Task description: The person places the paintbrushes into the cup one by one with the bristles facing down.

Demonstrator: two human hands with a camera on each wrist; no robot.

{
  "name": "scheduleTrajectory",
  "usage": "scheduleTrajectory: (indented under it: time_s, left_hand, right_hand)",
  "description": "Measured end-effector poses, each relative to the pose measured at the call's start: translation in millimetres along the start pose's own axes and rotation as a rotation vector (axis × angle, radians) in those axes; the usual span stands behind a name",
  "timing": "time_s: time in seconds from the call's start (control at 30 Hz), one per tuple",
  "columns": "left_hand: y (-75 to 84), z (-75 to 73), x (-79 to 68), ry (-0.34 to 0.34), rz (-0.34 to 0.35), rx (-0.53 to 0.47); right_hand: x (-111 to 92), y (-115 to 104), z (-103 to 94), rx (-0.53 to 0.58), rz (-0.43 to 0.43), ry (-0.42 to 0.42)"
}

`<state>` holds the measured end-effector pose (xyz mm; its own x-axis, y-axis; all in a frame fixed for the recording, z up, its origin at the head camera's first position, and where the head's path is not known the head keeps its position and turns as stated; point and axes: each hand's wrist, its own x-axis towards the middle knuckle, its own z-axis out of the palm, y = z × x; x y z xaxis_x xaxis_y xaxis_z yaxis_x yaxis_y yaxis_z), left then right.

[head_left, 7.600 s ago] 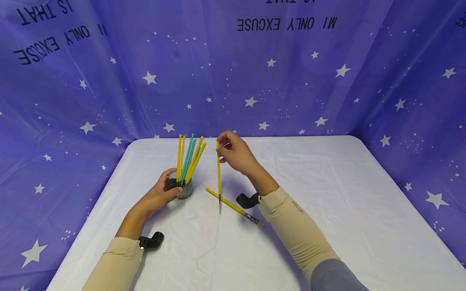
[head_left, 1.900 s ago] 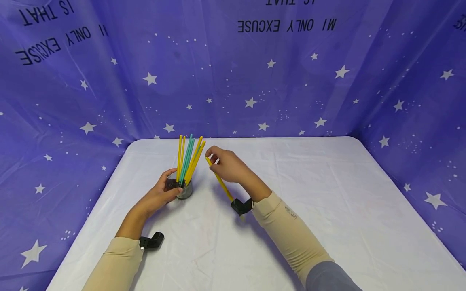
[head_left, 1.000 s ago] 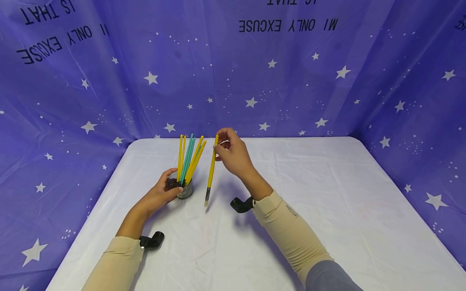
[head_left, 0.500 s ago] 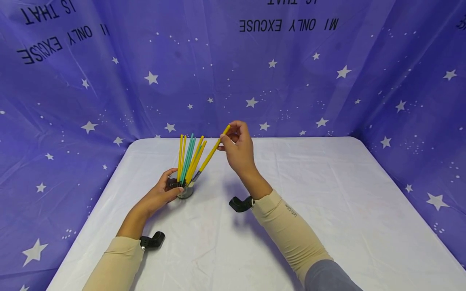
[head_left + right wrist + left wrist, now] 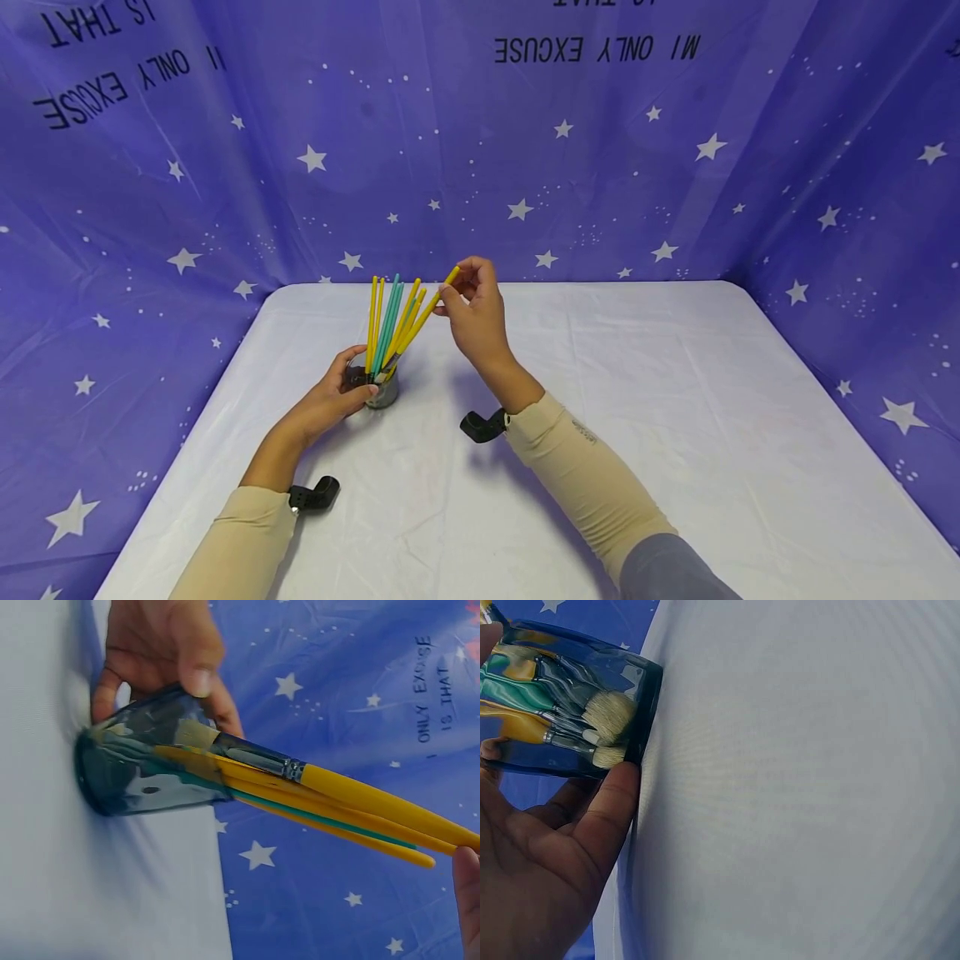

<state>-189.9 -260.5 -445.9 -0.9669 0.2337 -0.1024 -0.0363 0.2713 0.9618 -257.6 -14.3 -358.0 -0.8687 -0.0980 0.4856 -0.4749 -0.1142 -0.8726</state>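
Observation:
In the head view my left hand (image 5: 330,398) grips a clear glass (image 5: 384,397) standing at the left of the table, thumb across its near side. Several yellow and teal paintbrushes (image 5: 386,329) lean in it, handles up. Through the glass wall, the left wrist view shows pale bristles (image 5: 609,716) near the bottom. My right hand (image 5: 480,321) pinches a yellow paintbrush (image 5: 431,308) near its handle end, between thumb and fingers. This brush slants down to the left; in the right wrist view its flat bristles (image 5: 196,735) overlap the glass mouth beside the other handles.
A white cloth (image 5: 675,433) covers the table. Purple star-printed curtain (image 5: 600,192) hangs close behind and along both sides. Black wrist cameras sit on the left wrist (image 5: 315,496) and right wrist (image 5: 483,427), the right one above the cloth.
The right hand picked the yellow paintbrush up off the table, raised it and tilted it, then moved left, bringing its bristles to the glass mouth. The left hand and glass stayed put.

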Motion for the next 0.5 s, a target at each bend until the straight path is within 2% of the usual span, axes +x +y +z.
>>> scheduleTrajectory:
  time_s: [0.3, 0.5]
  left_hand:
    - [-1.1, -1.8, -1.5, 0.0, -0.008, -0.001]
    - [-0.8, -1.2, 0.4, 0.01, -0.003, 0.007]
  right_hand:
    - [-8, 14, 22.1, -0.117, 0.009, -0.082]
    - [-12, 24, 29.7, -0.151, 0.008, -0.119]
